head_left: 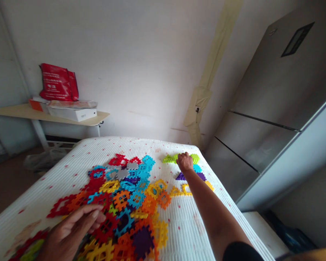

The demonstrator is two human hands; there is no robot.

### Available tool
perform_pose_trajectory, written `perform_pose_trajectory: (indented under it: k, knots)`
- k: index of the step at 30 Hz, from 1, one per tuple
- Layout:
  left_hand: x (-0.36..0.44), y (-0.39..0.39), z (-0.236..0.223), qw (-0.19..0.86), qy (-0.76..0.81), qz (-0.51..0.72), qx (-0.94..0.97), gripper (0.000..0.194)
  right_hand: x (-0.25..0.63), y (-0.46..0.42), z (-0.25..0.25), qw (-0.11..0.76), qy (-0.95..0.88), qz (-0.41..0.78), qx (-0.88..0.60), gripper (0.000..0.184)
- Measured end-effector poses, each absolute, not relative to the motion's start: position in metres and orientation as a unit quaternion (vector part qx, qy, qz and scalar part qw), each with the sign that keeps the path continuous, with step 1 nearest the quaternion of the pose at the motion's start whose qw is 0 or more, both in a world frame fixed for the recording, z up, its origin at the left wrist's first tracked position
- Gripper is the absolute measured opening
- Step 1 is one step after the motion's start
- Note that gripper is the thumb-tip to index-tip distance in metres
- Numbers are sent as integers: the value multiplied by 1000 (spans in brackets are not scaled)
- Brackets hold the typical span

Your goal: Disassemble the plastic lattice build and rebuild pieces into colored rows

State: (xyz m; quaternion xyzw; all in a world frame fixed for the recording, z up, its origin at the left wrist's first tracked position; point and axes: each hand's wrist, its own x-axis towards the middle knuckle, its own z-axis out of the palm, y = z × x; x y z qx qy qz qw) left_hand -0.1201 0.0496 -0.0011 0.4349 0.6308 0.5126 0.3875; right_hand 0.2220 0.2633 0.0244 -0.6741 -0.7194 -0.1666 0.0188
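Observation:
At the far right of the white bed cover, my right hand reaches out with its fingers closed down on a row of lime-green interlocking plastic tiles. Its fingertips are partly hidden. Purple tiles, a light-blue tile and yellow tiles lie nearer, partly behind my forearm. My left hand hovers at the lower left, fingers curled and thumb against them, with nothing visible in it. Below and beyond it spreads a mixed heap of interlocking tiles in red, orange, blue, yellow and other colours.
A patterned white quilted cover lies under the tiles. Beyond its left edge stands a desk bearing a white box and a red bag. A silver refrigerator stands close on the right, and a wall closes the back.

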Motion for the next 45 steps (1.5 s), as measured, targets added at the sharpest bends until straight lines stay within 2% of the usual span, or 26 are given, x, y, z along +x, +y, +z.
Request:
perform_pose_trajectory:
  k: [12,22,24,27,31,33,37,41,45]
  knots:
    - [-118,48,7,395,638,511,418,54,223,263,20,19,-726,-177,-664,23]
    - [-113,45,18,383,634,522,423,50,221,254,32,37,-724,-169,-667,20]
    - [-112,45,20,375,632,523,432,49,217,247,38,61,-718,-170,-673,23]
    - [-111,45,18,361,627,523,451,46,208,230,47,150,-719,-132,-666,27]
    - [-110,43,12,354,614,517,480,40,187,190,56,246,-786,33,-566,23]
    - [-110,41,11,317,621,507,507,36,174,168,58,253,-828,107,-490,20]
    - [-113,42,13,147,652,459,585,27,140,131,58,239,-891,169,-348,25]
    - [-117,47,5,26,621,389,680,28,102,115,49,206,-936,129,-256,29]
    - [-115,49,-6,-41,615,301,728,33,74,113,37,154,-946,53,-279,25]
